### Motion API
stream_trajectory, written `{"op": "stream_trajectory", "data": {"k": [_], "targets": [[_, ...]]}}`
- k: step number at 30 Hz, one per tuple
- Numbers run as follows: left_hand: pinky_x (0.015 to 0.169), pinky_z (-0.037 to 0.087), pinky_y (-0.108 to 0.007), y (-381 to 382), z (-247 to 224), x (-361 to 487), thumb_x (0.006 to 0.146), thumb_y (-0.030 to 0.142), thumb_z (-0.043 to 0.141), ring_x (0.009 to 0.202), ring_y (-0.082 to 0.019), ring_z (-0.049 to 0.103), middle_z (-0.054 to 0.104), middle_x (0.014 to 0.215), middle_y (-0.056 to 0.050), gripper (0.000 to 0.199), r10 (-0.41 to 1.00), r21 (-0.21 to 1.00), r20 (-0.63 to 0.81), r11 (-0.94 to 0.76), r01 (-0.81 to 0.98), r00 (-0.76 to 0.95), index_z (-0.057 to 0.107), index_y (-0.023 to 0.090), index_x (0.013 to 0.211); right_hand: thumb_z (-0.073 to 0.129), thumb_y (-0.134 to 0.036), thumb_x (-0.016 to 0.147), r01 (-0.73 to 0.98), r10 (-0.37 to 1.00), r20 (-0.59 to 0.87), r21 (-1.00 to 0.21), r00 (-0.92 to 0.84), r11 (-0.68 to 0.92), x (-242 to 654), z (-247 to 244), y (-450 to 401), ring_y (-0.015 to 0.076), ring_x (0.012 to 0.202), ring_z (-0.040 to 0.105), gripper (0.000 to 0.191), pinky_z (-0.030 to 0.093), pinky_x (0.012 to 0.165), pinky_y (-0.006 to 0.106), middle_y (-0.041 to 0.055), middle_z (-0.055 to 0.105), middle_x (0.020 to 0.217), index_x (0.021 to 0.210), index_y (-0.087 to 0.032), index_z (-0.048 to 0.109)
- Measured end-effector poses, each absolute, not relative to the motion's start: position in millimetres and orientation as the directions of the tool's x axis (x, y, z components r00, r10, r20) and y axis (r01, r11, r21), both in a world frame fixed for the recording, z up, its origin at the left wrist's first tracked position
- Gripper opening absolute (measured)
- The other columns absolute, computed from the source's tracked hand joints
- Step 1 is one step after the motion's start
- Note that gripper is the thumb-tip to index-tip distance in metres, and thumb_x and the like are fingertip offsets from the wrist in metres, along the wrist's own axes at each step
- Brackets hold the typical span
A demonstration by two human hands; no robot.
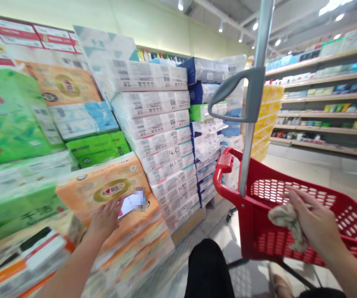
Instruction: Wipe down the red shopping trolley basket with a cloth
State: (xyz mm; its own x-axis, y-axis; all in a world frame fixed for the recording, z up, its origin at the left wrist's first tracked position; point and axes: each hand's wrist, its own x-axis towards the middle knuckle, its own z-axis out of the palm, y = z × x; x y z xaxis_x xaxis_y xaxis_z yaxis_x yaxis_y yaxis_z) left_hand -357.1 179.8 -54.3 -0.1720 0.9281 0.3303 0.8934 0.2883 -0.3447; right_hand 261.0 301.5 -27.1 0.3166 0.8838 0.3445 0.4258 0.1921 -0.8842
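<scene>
Left hand [104, 219] fingers spread on tissue pack [108, 188]; right hand [313, 225] fingers curled round cloth [286, 225]

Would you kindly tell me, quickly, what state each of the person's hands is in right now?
Left hand: open, resting on an orange tissue pack.
Right hand: closed, holding a crumpled patterned cloth.

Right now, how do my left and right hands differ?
Your left hand is open against an orange tissue pack, while your right hand clutches a crumpled cloth. The left is beside stacked tissue packs, the right above a red shopping basket. Both hands are bare.
</scene>
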Motion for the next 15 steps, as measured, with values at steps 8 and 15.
{"op": "stream_trajectory", "data": {"k": [8,15], "targets": [[0.108,0.033,-0.050,172.6,-66.5,-362.3,0.086,0.019,0.025,0.136,-0.026,0.041,0.052,0.142,0.001,0.063,0.867,-0.181,0.473,0.268,0.946,-0.155,0.020,0.035,0.147,0.031,-0.033,0.098,0.662,0.772,0.574,-0.470,-0.274,0.584,228.8,-74.5,338.2,0.0269,0.110,0.059,0.041,0.047,0.100,0.047,0.0122,0.066,0.113,0.113,-0.019,0.066],[0.108,0.031,-0.059,175.5,-71.2,-356.1,0.089,0.033,0.030,0.139,-0.034,0.036,0.041,0.151,-0.001,0.066,0.752,-0.046,0.656,0.123,0.991,-0.063,0.003,0.041,0.150,0.033,-0.020,0.096,0.691,0.656,0.658,-0.277,-0.370,0.668,258.2,-86.7,338.5,0.0223,0.104,0.063,0.036,0.055,0.092,0.039,0.0098,0.067,0.110,0.114,-0.021,0.064]]}}
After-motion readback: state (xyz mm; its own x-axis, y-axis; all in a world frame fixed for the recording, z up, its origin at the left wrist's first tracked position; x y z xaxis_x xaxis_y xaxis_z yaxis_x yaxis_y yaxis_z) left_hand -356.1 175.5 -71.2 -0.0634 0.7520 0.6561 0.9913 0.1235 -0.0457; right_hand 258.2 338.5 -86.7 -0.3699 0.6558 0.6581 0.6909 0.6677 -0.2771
